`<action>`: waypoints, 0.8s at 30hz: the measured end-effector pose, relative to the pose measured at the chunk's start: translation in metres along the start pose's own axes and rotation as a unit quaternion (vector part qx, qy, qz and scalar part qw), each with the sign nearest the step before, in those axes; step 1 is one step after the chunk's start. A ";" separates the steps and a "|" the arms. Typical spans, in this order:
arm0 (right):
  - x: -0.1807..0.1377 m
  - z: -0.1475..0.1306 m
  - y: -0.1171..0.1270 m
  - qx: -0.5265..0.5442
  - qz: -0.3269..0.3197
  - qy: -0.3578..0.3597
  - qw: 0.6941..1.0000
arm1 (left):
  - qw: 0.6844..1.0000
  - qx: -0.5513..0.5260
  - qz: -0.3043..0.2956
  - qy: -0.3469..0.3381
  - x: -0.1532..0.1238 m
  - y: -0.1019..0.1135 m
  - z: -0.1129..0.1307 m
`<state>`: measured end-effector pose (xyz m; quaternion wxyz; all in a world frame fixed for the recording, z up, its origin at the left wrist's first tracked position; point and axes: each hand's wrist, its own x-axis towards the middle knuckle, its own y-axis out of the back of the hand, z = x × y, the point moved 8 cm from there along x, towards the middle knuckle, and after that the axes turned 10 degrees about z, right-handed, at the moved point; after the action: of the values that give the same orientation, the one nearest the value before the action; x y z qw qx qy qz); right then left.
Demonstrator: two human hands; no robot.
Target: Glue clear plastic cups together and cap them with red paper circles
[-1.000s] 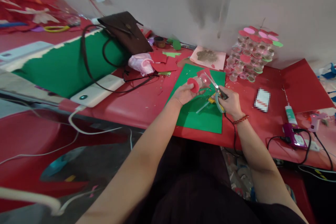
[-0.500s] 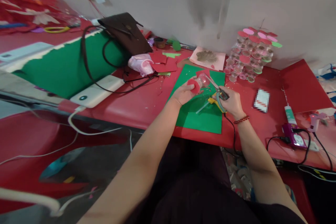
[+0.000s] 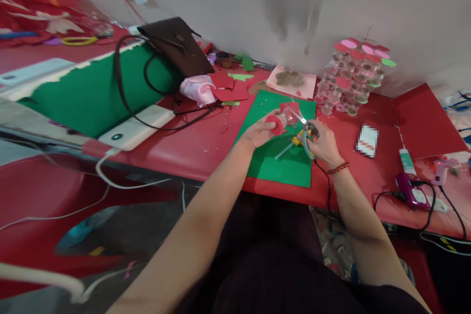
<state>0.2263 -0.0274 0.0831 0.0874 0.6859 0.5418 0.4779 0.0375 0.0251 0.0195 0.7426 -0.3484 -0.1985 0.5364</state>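
My left hand (image 3: 258,133) is closed around a clear plastic bottle piece (image 3: 290,117). A round red disc (image 3: 275,124) covers its near end, and a square-cornered red paper piece (image 3: 293,107) sits at its far end. My right hand (image 3: 326,143) grips scissors (image 3: 303,120) by their handles. The blades are parted and lie at the edge of the red paper piece. Below both hands is a green sheet (image 3: 281,169) on the red table. A yellow glue gun (image 3: 296,141) with a glue stick lies on that sheet, partly hidden by the scissors and right hand.
A stacked structure of clear plastic pieces (image 3: 346,83) with coloured discs stands at the back right. A dark brown bag (image 3: 180,49) with a strap and a white power bank (image 3: 136,130) lie left. On the right are a purple power adapter (image 3: 411,191) and red board (image 3: 427,120).
My left hand has shifted slightly right and turned the bottle piece, so more of the red paper shows at its far end. The scissor blades have opened wider.
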 end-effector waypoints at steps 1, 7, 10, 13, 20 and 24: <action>0.000 0.000 0.000 0.001 0.000 0.000 1.000 | 1.000 0.003 0.002 0.000 0.000 0.000 0.000; -0.001 -0.003 0.002 -0.011 0.008 0.003 1.000 | 1.000 -0.010 -0.005 0.000 -0.001 -0.001 0.001; -0.001 -0.003 0.001 -0.015 0.003 0.007 1.000 | 1.000 -0.005 -0.016 0.002 -0.002 -0.004 0.001; 0.000 -0.002 0.000 -0.023 0.002 0.014 1.000 | 1.000 0.000 -0.022 0.001 -0.003 -0.005 0.002; 0.000 -0.002 -0.002 -0.035 0.004 0.023 0.999 | 1.000 0.023 0.000 -0.012 -0.001 0.001 0.002; 0.000 -0.004 -0.002 -0.032 0.003 0.022 0.999 | 1.000 0.014 0.022 -0.009 -0.001 0.004 0.002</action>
<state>0.2221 -0.0279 0.0844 0.0962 0.6737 0.5259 0.5102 0.0334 0.0254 0.0183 0.7334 -0.3374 -0.1902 0.5587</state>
